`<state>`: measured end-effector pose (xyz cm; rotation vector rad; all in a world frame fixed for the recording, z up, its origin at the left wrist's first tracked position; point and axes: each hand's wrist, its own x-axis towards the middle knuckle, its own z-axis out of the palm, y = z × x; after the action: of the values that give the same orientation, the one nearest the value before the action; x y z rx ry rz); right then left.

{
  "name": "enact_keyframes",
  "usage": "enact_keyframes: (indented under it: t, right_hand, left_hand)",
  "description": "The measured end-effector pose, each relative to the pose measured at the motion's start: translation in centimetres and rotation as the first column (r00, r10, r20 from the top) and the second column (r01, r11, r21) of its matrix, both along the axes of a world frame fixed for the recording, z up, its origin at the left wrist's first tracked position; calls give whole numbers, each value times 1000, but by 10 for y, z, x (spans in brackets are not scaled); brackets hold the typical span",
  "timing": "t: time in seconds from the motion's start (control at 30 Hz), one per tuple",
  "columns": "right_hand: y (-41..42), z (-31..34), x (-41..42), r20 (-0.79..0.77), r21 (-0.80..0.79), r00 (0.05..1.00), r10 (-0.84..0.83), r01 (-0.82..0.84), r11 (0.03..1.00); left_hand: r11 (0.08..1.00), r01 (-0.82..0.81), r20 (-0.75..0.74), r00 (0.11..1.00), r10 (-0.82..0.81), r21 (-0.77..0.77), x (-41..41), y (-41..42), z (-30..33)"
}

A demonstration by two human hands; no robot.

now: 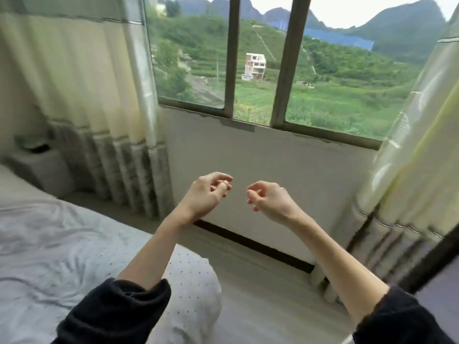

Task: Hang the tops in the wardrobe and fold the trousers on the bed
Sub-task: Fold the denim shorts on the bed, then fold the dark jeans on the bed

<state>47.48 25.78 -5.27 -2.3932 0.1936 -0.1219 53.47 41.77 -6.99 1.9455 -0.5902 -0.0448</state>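
My black sleeves pushed up, forearms bare. My left hand and right hand raised side by side, apart, fingers loosely curled, holding nothing. Bed at left below, grey rumpled cover. No tops or trousers in view. Beyond: white wall, curtains, window, green hills.

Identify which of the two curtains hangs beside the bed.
The left curtain, cream with a grey pleated hem, hangs beside the bed. The right curtain, patterned yellow-white, hangs across the window, away from it.
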Motion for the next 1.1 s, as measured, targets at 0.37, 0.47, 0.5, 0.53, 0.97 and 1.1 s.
enact_keyframes:
  t: [0.37, 0.47, 0.5, 0.53, 0.97, 1.1]
  right_hand:
    - [254, -35, 143, -51, 37, 783, 619, -618, 785]
    - [321, -51, 142, -92, 45, 672, 735, -734, 677]
    - [355, -60, 137, -108, 38, 602, 791, -793, 609]
    - [379, -66, 133, -131, 44, 554, 822, -825, 563]
    - [703, -160, 25, -308, 177, 195, 931, -950, 258]
    - [776, -193, 17, -395, 155, 152, 906, -961, 229]
  left_hand:
    - [759, -643, -149, 744, 651, 102, 18, 262, -51]
    - [658, -743, -191, 633, 750, 120, -9, 325, -65]
    - [605, -784, -206, 574, 792, 139, -27, 355, -71]
    - [571, -808, -213, 539, 815, 142, -39, 375, -77]
    - [270, -913, -353, 155, 923, 305, -199, 662, -176]
    - [228, -899, -377, 77, 923, 375, -221, 731, -207]
